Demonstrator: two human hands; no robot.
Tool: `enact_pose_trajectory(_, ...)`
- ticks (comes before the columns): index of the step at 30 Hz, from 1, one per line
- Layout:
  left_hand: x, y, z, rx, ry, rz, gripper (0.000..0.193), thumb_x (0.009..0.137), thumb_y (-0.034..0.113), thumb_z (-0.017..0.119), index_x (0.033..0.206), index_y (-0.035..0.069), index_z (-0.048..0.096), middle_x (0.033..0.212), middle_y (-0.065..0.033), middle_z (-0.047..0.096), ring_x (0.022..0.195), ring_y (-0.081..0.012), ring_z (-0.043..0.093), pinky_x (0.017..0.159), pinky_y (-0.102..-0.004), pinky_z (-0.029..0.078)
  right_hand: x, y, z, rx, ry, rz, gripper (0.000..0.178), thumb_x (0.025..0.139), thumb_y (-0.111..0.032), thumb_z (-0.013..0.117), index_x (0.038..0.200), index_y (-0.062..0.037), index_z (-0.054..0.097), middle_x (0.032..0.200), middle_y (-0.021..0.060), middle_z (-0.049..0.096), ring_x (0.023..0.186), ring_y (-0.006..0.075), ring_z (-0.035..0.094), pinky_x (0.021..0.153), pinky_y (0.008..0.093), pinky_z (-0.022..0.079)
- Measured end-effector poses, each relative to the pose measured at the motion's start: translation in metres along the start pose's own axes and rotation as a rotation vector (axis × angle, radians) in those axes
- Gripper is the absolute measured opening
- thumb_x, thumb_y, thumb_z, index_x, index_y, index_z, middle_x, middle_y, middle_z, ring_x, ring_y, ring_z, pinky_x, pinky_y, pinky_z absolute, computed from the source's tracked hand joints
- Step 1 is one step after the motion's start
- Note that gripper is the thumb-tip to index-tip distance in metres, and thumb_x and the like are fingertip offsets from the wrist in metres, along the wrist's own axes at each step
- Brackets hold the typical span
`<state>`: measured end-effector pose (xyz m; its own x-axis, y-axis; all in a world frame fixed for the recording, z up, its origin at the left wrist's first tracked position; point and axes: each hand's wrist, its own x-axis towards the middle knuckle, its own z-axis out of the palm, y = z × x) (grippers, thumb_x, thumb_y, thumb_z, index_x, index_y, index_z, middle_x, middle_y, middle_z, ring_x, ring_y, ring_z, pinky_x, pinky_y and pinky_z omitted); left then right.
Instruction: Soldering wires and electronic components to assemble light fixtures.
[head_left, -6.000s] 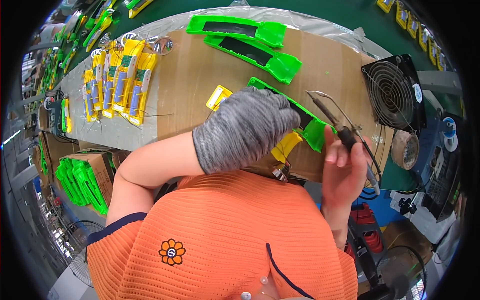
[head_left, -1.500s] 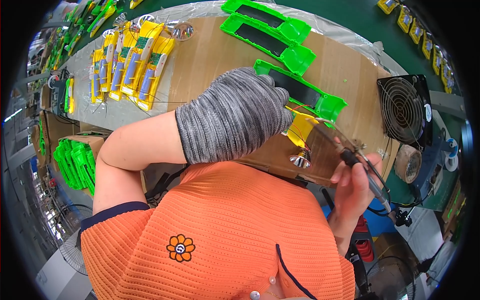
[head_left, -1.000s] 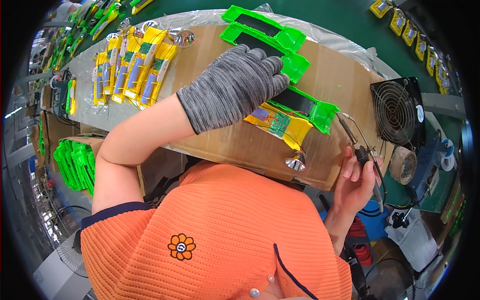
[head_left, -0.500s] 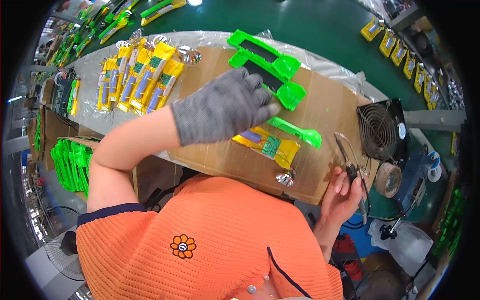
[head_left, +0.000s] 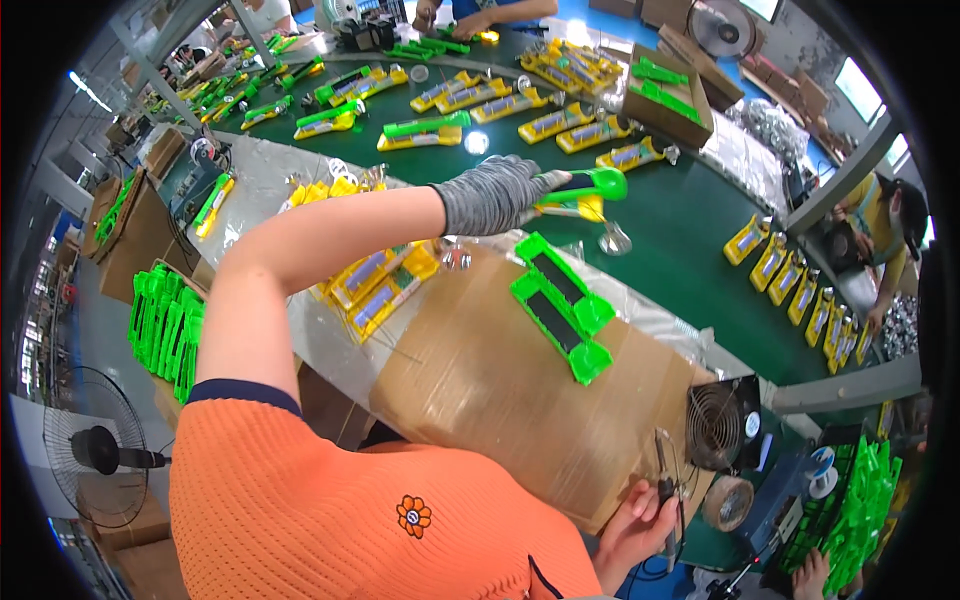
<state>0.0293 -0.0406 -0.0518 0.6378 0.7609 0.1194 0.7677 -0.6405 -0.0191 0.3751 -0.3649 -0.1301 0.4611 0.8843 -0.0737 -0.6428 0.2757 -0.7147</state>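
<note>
My left hand (head_left: 498, 196), in a grey fingerless-tipped glove, reaches over the green conveyor belt and grips a green plastic housing (head_left: 600, 184) together with a yellow casing (head_left: 590, 208). From that casing dangles a round silver reflector (head_left: 614, 238). My bare right hand (head_left: 636, 520), low at the right, is closed on a soldering iron (head_left: 667, 488), its tip pointing away from me. Between the hands, two green housings (head_left: 562, 318) with dark panels lie on the cardboard sheet (head_left: 450, 370). Yellow casings (head_left: 372, 285) with purple cells sit left of the cardboard, partly behind my left forearm.
A black fan with a wire guard (head_left: 716, 425) and a tape roll (head_left: 728, 502) stand by my right hand. The belt (head_left: 660, 255) carries rows of casings. A co-worker's hand (head_left: 810, 575) touches green parts (head_left: 862, 500). Green housings (head_left: 165, 335) are stacked at left.
My left hand has moved from the cardboard out over the belt; the yellow casing and single green housing there have gone with it. The view has shifted, and the right hand still holds the iron.
</note>
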Motion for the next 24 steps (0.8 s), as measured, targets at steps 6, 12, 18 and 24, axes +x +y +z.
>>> enact_pose_trajectory(6, 0.039, -0.088, 0.04, 0.045, 0.061, -0.111, 0.054, 0.092, 0.05, 0.056, 0.137, 0.02, 0.051, 0.125, -0.0202, 0.057, 0.112, -0.035, 0.06, 0.09, -0.0486, 0.049, 0.0, 0.001, 0.007, -0.078, 0.26, 0.106, 0.036, 0.1, -0.03, 0.049, 0.069, -0.0116, 0.047, 0.064, 0.0024, 0.047, 0.069, 0.0192, 0.051, 0.094, 0.045, 0.043)
enact_pose_trajectory(12, 0.127, -0.225, 0.027, 0.003, 0.056, -0.767, 0.041, 0.087, 0.033, 0.063, 0.118, 0.006, 0.065, 0.113, -0.0186, 0.067, 0.103, -0.0329, 0.066, 0.089, -0.0417, 0.052, 0.0, 0.001, -0.001, -0.067, 0.24, 0.158, 0.039, 0.099, -0.034, 0.051, 0.067, -0.0128, 0.044, 0.065, 0.0029, 0.049, 0.072, 0.0186, 0.049, 0.097, 0.0458, 0.039)
enact_pose_trajectory(18, 0.144, -0.236, 0.069, 0.099, -0.139, -0.823, 0.049, 0.087, 0.037, 0.062, 0.125, 0.007, 0.063, 0.128, -0.0176, 0.062, 0.118, -0.0326, 0.061, 0.099, -0.0422, 0.048, 0.002, 0.001, 0.022, -0.191, 0.278, 0.179, 0.038, 0.099, -0.036, 0.051, 0.07, -0.0118, 0.047, 0.067, 0.003, 0.049, 0.08, 0.02, 0.052, 0.093, 0.0443, 0.042)
enact_pose_trajectory(24, 0.104, -0.171, -0.011, 0.031, 0.451, -0.272, 0.034, 0.086, 0.037, 0.067, 0.107, 0.009, 0.068, 0.099, -0.0146, 0.069, 0.09, -0.0311, 0.067, 0.078, -0.04, 0.053, 0.002, -0.001, 0.002, -0.027, 0.021, 0.025, 0.013, 0.104, -0.017, 0.042, 0.101, -0.0119, 0.054, 0.062, -0.0028, 0.035, 0.06, 0.0083, 0.041, 0.092, 0.0336, 0.047)
